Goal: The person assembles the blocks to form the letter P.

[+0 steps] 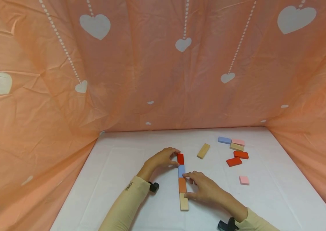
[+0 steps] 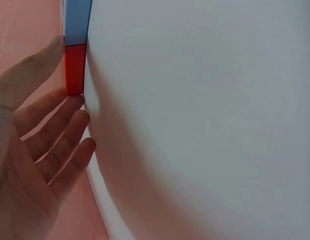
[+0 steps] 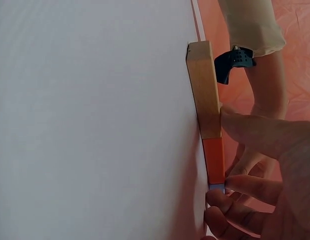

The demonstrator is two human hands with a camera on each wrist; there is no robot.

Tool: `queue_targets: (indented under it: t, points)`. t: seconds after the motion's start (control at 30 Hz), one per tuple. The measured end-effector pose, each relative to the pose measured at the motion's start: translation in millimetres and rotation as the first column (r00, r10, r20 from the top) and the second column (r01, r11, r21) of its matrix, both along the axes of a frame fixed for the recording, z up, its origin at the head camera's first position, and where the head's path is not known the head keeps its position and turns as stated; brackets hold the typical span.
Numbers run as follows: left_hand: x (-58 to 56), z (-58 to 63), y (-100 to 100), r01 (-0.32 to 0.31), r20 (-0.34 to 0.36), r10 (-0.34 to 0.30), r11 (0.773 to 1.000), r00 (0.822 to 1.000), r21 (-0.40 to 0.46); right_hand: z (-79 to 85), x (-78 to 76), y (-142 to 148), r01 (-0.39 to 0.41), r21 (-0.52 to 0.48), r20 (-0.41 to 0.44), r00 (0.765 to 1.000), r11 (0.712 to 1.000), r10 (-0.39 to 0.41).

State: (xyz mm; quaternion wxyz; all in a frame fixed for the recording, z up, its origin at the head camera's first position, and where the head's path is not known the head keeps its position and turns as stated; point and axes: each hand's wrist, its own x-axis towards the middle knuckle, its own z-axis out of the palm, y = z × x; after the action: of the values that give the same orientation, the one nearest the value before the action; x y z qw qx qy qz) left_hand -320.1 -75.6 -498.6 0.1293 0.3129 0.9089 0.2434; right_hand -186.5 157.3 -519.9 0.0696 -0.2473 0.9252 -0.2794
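Four-part row of flat rectangular blocks lies on the white cloth: a red block (image 1: 180,159) at the far end, then a blue block (image 1: 181,171), an orange block (image 1: 182,185) and a natural wood block (image 1: 184,202) nearest. My left hand (image 1: 161,158) holds the red block, its thumb by the red-blue joint and a finger at the far end. Along the row's right side, my right hand (image 1: 206,188) touches with its thumb on the wood block (image 3: 205,95) and its index finger near the orange-blue joint. Its other fingers bend loosely beside the row.
Right of the row lie a separate wood block (image 1: 203,151), a blue block (image 1: 224,140), a pink block (image 1: 238,141), another wood block (image 1: 236,147), two red blocks (image 1: 234,162) and a small pink block (image 1: 244,180). An orange curtain (image 1: 163,80) surrounds the table's back and sides.
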Motion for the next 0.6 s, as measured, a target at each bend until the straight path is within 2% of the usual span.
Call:
queue_targets:
  t: [0.2,0.37,0.6]
  points:
    - [4.7,-1.1,-8.5,-0.019,0.013,0.019,0.999,1.0,0.026,-0.4,-1.5,-0.9,0.006,-0.022,0.039,0.999,1.0,-0.005]
    - [15.7,-0.5,-15.8,-0.049,0.019,0.049,0.999,0.999,0.0,1.9,-5.7,2.9,0.03,-0.072,0.072,0.997,0.997,-0.025]
    - [31.6,-1.0,-19.0,-0.052,-0.004,0.051,0.997,0.999,-0.057,2.9,-21.4,15.0,0.169,-0.092,0.053,0.985,0.981,-0.165]
